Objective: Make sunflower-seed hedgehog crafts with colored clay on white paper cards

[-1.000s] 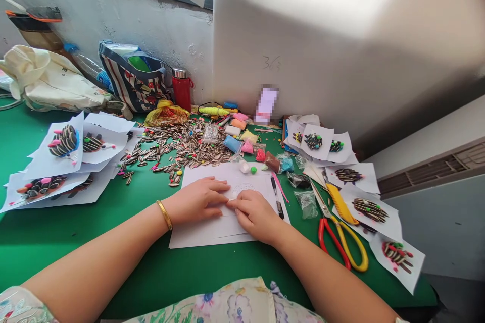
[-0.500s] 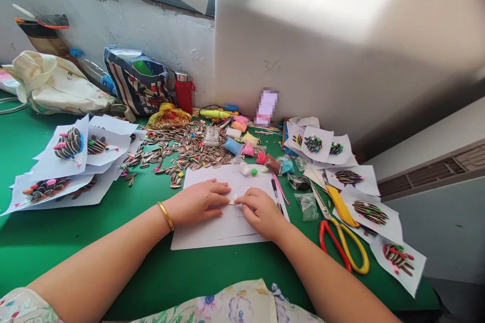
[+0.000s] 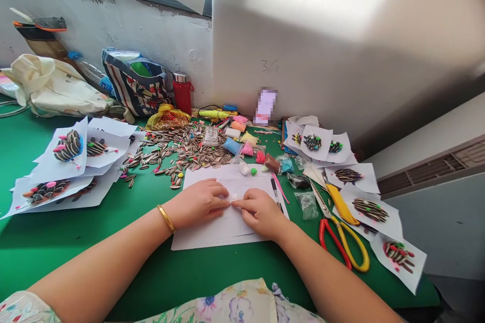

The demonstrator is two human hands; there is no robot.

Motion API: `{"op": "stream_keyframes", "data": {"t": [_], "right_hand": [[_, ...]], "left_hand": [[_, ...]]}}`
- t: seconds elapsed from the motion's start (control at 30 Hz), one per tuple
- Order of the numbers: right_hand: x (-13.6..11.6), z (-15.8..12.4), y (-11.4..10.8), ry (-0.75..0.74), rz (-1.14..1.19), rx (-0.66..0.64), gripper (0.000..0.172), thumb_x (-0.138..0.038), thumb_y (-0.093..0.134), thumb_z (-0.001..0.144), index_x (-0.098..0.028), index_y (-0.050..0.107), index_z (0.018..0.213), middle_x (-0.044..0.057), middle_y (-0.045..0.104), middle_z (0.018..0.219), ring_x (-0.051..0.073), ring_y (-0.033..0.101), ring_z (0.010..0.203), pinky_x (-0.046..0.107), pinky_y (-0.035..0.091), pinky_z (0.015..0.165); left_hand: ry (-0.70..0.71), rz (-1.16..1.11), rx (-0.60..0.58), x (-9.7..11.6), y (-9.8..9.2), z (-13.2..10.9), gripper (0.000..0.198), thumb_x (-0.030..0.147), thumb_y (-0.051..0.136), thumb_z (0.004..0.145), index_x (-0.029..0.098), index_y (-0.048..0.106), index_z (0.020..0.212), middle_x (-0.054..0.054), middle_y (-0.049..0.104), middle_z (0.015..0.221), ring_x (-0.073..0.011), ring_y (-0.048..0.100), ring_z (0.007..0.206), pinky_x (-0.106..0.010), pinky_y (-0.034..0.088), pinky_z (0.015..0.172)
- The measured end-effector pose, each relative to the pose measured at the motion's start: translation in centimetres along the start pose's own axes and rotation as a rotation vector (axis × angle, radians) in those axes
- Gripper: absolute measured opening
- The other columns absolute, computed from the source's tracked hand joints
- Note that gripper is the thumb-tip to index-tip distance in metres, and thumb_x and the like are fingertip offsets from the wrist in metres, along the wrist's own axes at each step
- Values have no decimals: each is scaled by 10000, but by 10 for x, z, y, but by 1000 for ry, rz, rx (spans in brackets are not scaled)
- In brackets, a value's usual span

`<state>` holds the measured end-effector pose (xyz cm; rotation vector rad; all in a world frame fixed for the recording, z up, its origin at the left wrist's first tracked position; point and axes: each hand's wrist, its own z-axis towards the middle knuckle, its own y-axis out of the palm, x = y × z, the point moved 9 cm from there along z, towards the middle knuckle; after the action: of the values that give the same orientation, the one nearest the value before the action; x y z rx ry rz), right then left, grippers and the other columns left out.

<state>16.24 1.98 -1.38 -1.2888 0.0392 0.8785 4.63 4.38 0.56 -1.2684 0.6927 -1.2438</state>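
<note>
My left hand (image 3: 202, 201) lies flat on a sheet of white paper (image 3: 197, 238), its fingers stretched out toward the middle. From the other side my right hand (image 3: 262, 213) rests on the same sheet with the index finger extended and the other fingers curled. That index fingertip presses close to the left fingertips; a thin pale bit at the contact is too small to name. A faint round drawing (image 3: 243, 190) shows just above the fingers. White clay (image 3: 244, 168) and a green clay ball (image 3: 253, 171) sit at the paper's top edge.
Sunflower seeds (image 3: 197, 151) spread behind the paper beside bagged coloured clay (image 3: 273, 163). Red-and-yellow scissors (image 3: 329, 217), a yellow cutter (image 3: 341, 205) and a black pen (image 3: 275, 187) lie right. Seed-picture sheets (image 3: 68, 159) stack left; more picture cards (image 3: 373, 210) lie right. A red bottle (image 3: 182, 95) stands behind.
My right index finger has straightened and slid slightly left, closer to the left fingertips. The pale strip between the hands is now mostly covered. The left hand has hardly moved.
</note>
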Motion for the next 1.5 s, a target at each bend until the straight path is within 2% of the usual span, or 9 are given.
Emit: {"op": "stream_keyframes", "data": {"t": [0.2,0.4,0.6,0.87,1.13,1.3,1.5], "right_hand": [[-7,-1,3,-62,-146,-28,378,-127,572,828,-262,724,1147,44,604,833,185,545,791,336,407,738],[-3,-1,2,-40,-83,0,369,-110,553,845,-239,713,1151,53,622,852,181,559,805,318,437,745],[-4,0,2,-42,-104,-16,355,-114,562,841,-248,721,1129,53,623,838,190,567,798,331,454,749],[5,0,-7,35,19,55,333,-78,533,853,-203,717,1101,58,637,878,186,603,826,315,507,768],[11,1,-7,78,60,63,340,-98,511,865,-205,719,1111,63,648,887,190,608,848,324,523,783],[16,0,-9,112,72,90,355,-101,500,871,-202,712,1137,66,653,898,193,613,876,327,524,805],[20,0,-7,128,48,90,356,-98,510,858,-215,726,1116,60,651,882,194,608,854,330,518,786]], "left_hand": [[-44,-135,-9,-9,-1,-1,222,224,573,909,218,692,1097,-59,719,1081,-199,647,1005,-366,450,1024],[-46,-103,5,-7,-2,-3,233,244,599,892,252,714,1094,-73,686,1110,-218,633,1007,-345,493,924],[-41,-79,-15,-3,1,-3,260,274,594,903,249,702,1138,-93,652,1150,-239,600,1032,-378,485,934],[-76,-100,-21,-6,0,0,325,268,631,866,224,655,1187,-90,653,1141,-242,593,1042,-377,475,957],[-77,-88,-40,-4,2,-1,387,315,642,859,273,637,1243,-88,618,1162,-254,576,1044,-408,464,964],[-103,-113,-64,-7,2,0,408,316,633,866,256,608,1268,-82,622,1181,-255,570,1053,-411,448,984],[-106,-41,-68,-4,6,1,457,364,632,865,272,582,1310,-90,601,1186,-272,551,1055,-429,440,972]]}}
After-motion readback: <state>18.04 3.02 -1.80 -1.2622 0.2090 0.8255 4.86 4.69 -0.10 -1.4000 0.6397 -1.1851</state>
